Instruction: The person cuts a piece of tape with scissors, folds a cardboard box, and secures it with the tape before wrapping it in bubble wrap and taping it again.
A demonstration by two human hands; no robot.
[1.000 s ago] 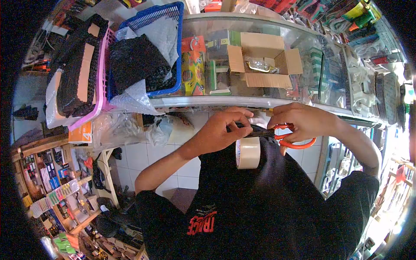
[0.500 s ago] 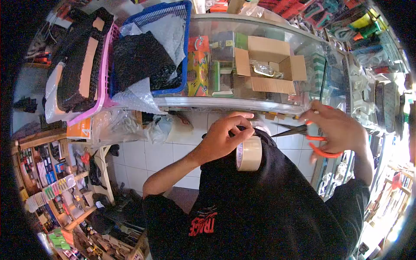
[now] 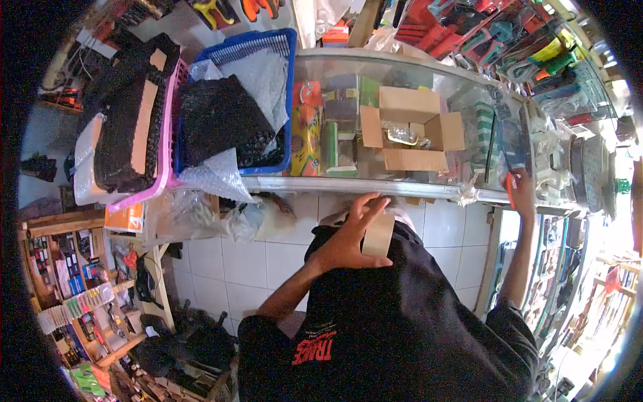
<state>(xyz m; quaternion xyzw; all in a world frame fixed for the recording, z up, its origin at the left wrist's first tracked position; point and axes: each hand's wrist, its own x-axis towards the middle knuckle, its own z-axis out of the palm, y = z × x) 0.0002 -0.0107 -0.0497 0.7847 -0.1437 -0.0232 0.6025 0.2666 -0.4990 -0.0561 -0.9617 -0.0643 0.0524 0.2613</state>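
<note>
A smooth, beige roll of packing tape [image 3: 380, 236] is held before the black T-shirt [image 3: 415, 328], clasped within the widely curved left hand [image 3: 345, 246]; orange-handled scissors [image 3: 511, 190] are gripped by the right hand [image 3: 524, 193] near the glass display counter [image 3: 375, 187].

Over the glass counter [image 3: 348, 183], a hand can pass between the blue basket [image 3: 293, 100] on the left and the cardboard box [image 3: 410, 100]. The spread flaps [image 3: 452, 130] obstruct a low way; farther right, the right hand [image 3: 524, 191] with scissors [image 3: 511, 190] blocks.
</note>
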